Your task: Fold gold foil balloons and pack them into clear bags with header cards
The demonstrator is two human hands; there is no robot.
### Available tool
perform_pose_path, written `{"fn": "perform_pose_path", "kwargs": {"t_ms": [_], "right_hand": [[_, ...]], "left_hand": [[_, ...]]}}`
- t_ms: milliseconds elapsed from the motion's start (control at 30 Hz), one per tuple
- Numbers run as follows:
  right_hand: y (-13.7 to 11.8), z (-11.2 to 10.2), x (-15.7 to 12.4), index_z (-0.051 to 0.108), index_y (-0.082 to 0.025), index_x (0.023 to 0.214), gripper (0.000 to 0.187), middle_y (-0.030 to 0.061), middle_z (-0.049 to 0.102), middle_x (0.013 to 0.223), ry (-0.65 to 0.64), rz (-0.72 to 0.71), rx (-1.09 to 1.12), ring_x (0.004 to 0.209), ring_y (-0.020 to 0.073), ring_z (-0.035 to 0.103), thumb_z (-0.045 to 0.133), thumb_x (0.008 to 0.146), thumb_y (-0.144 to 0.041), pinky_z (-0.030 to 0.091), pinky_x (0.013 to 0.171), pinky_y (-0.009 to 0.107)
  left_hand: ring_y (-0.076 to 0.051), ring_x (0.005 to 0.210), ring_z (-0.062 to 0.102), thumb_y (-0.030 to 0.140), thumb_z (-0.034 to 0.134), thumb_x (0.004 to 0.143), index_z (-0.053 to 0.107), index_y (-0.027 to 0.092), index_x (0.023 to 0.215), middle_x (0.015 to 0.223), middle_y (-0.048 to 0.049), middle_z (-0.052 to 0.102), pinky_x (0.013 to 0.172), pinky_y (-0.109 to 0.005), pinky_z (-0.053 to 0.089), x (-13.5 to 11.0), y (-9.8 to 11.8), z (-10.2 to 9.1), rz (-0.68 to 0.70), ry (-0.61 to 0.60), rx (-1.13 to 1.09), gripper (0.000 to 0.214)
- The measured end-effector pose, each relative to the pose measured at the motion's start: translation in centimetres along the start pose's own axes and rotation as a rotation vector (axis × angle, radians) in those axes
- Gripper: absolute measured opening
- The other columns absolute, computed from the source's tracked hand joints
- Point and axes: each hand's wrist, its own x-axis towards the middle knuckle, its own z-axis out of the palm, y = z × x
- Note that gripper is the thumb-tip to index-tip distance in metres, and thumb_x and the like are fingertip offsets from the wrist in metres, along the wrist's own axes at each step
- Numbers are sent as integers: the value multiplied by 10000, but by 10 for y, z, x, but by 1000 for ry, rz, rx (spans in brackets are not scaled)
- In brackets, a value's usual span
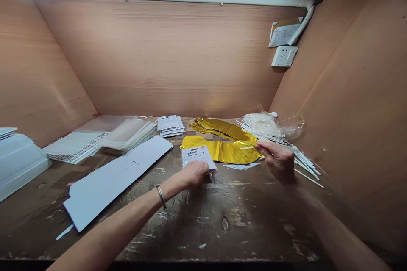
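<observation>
My left hand [195, 173] is closed on the near edge of a clear plastic packet with a printed white card [199, 155], low over the middle of the table. In my right hand [280, 161] the fingers pinch a thin white stick [247, 148] that points left. Behind both hands lie flat gold foil balloons [232, 151], one spread lengthwise and a stack of others [216, 126] at the back. The bottom of the packet is hidden by my left fingers.
Loose white sticks [307, 163] and a plastic bag of them [262, 122] lie at right. Stacked printed cards [170, 125] sit at the back. To the left are long white sheets [121, 180], clear plastic sleeves [127, 133] and a white box [19, 165]. Wooden panels [165, 59] enclose the table.
</observation>
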Motion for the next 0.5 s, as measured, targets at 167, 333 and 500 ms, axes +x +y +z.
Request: {"fn": "perform_pose_path", "kwargs": {"t_ms": [167, 333, 500], "right_hand": [[-73, -10, -6, 630, -218, 851, 136, 3, 667, 801, 149, -5, 276, 741, 145, 611, 594, 724, -186, 474, 711, 276], [-85, 8, -12, 612, -196, 851, 143, 19, 662, 783, 100, -141, 306, 734, 134, 609, 573, 735, -123, 480, 693, 260], [-71, 36, -22, 578, -145, 942, 209, 63, 649, 839, -30, -520, 87, 748, 147, 578, 510, 761, -66, 446, 673, 269]], "left_hand": [[-187, 671, 558, 124, 487, 689, 583, 126, 743, 718, -105, 596, 624, -267, 409, 17, 4, -27, 20, -133, 162, 110], [-167, 643, 550, 139, 500, 696, 602, 120, 774, 705, -95, 604, 582, -241, 399, 20, 9, -33, 36, -123, 243, 129], [-170, 641, 556, 161, 496, 711, 603, 125, 778, 691, -94, 607, 580, -240, 396, 20, 6, -27, 57, -116, 236, 131]]}}
